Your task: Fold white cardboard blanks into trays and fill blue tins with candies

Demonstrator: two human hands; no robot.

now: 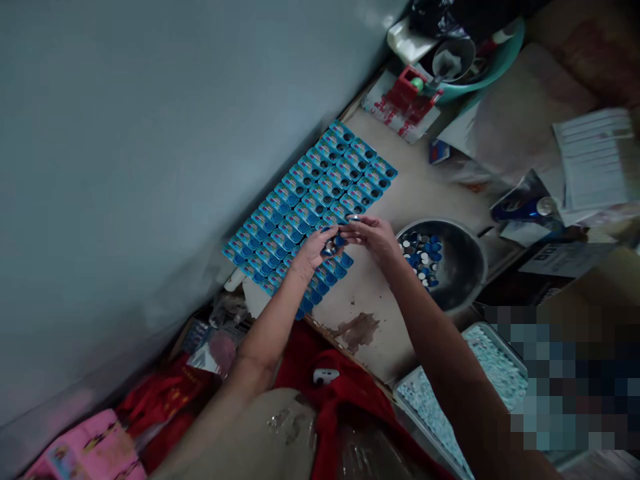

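Observation:
Rows of blue printed cards [287, 232] lie side by side along the wall, each with a round spot. Those at the far end show dark discs in the spots; the nearer ones show plain blue circles. Above the cards, my left hand [313, 251] is closed around several small round blue-and-silver caps [330, 247]. My right hand [376, 241] is close beside it, fingertips pinching a small round cap [353, 218]. A metal bowl [473, 267] right of my right hand contains many loose blue, white and silver caps [424, 259].
A tray of pale blue-green pieces [500, 360] stands at the lower right. Behind are a red tape dispenser [407, 90], a green basin [505, 63], and a blue can [530, 208] by papers [593, 160]. The wall [150, 133] borders the table's left.

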